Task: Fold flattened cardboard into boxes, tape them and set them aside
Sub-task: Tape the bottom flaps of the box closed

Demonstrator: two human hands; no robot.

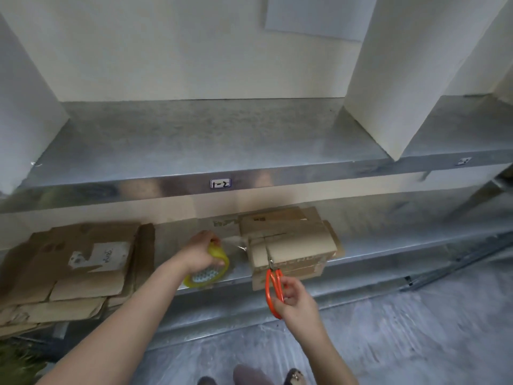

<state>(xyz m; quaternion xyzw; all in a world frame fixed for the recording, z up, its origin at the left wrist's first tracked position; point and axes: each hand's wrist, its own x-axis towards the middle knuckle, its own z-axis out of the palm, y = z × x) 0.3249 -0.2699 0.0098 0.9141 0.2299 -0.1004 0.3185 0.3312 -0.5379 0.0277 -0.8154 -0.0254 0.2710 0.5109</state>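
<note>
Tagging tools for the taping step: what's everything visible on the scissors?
The scissors have long orange loop handles, plastic-looking, and short metal blades. The right-hand grip holds them by the handles, fingers curled around the loops. They point up and away, tips at the front of the folded cardboard box on the lower metal shelf. Blur hides whether the blades are open or touching the box.

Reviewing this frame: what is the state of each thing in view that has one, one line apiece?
Left hand: grips the tape roll.
Tape roll: clear strip drawn out toward the box.
Right hand: holds the scissors.
Scissors: tips at the box's front edge.
Box: folded up, on the lower shelf.
Flattened cardboard: stacked, unfolded.
</note>
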